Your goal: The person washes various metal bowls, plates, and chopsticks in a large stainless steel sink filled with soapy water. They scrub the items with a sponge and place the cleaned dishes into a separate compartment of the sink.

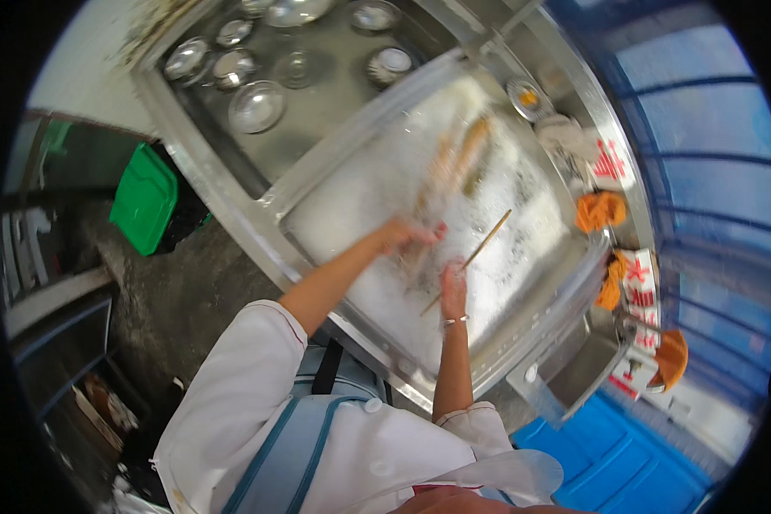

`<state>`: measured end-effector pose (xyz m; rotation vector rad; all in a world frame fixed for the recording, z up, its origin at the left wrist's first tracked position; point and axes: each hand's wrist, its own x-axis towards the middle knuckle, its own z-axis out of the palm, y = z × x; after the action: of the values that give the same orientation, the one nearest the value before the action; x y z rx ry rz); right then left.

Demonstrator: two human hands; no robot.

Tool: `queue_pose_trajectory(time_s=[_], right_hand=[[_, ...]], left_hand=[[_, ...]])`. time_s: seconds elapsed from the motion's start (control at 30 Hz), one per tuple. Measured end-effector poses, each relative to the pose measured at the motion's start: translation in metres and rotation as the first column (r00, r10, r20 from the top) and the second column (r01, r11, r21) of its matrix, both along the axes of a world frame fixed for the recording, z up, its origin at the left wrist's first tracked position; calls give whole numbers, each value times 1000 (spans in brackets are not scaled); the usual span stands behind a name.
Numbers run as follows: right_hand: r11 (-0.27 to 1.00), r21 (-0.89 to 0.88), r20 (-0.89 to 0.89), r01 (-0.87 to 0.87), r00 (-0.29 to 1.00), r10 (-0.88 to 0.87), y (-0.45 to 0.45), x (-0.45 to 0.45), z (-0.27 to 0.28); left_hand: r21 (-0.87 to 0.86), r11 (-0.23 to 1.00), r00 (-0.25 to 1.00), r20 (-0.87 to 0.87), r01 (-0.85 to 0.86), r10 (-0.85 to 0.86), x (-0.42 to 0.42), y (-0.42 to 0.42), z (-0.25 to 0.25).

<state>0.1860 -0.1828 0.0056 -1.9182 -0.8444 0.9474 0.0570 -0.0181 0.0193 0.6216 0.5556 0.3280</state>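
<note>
Just above soapy water in a stainless steel sink basin (334, 212), my left hand (411, 236) is blurred, and whether it holds anything is unclear. My right hand (453, 283), with a bracelet at the wrist, grips a thin wooden stick (488, 238), probably a chopstick. The stick slants across the hand and sticks out at both ends. Beyond my left hand, blurred tan and brown elongated things (459, 157) lie among the foam (372, 173). Their kind cannot be made out.
Metal bowls (257, 106) sit in the neighbouring basin (321, 135). Along the right ledge are a small dish (527, 99), a grey cloth (562, 138) and orange cloths (601, 211). A small steel sink (578, 366) stands at right, a green-lidded bin (144, 199) at left.
</note>
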Motion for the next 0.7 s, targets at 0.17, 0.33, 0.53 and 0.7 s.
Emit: queue_pose_trajectory(time_s=[0.17,0.33,0.53,0.7], right_hand=[[962,-38,-156,-269,953,260,53,-46,3],[960,171,-601,-224,748,281,47,-53,-15],[905,-40,-403,-424,835,374,54,-48,5],[974,96,-574,-204,788,221,44,-65,12]], left_hand=[[-230,973,999,-52,-22,10,-9,-25,-20],[149,955,938,-199,-258,284,-15,-34,-35],[39,994,978,-179,-98,103,-8,-29,-35],[206,950,922,-261,-236,286,-14,-24,-20]])
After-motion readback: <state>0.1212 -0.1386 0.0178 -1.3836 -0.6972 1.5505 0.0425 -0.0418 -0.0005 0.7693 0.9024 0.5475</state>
